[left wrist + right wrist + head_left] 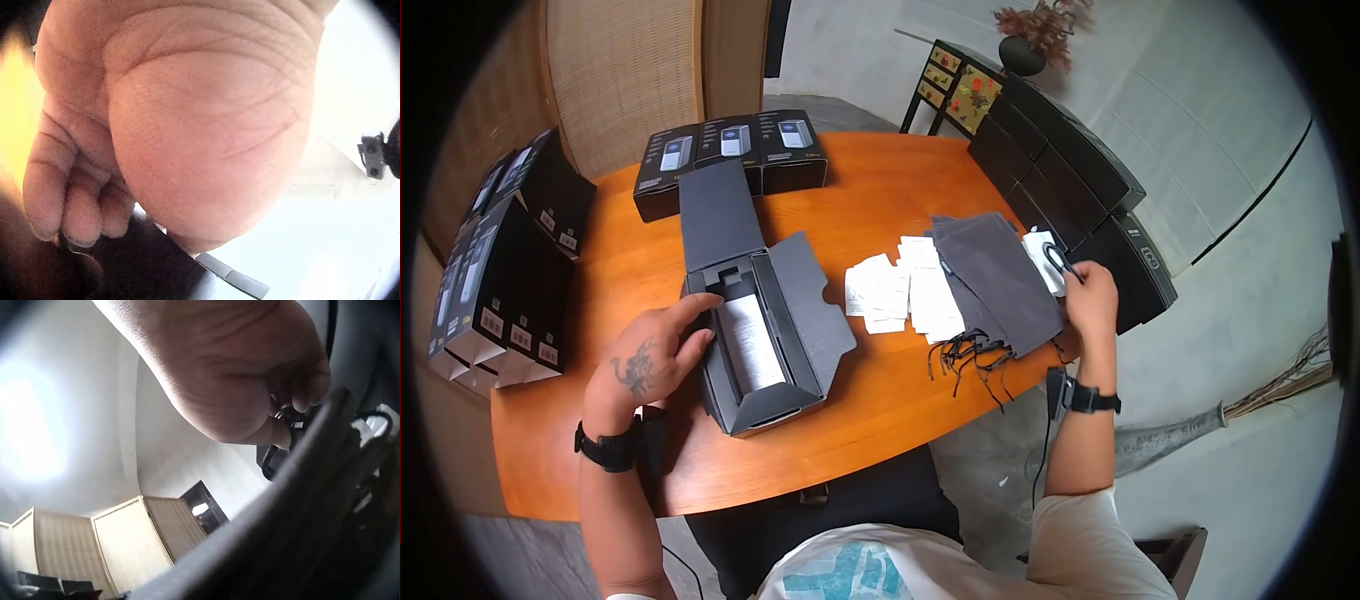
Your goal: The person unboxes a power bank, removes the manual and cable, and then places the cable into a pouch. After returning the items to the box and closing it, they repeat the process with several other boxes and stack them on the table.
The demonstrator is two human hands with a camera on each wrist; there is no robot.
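An open black box [820,330] lies on the table with its flaps spread and a white printed paper [750,345] inside. My left hand [645,355] rests at the box's left edge, its fingers over the rim; the left wrist view shows mostly the palm [206,137]. At the right, my right hand [1092,298] pinches a black looped cable [1055,258] above white packets [1038,250]. In the right wrist view the same hand [250,381] has its fingers on the black cable [270,465]. Grey cloth pouches [1000,285] lie just left of that hand.
White paper slips [878,290] lie left of the pouches. Three printed boxes [735,155] stand at the back and more boxes [500,290] at the left. Stacked black boxes [1060,170] line the table's right edge. The wooden table [880,400] has its near edge by my lap.
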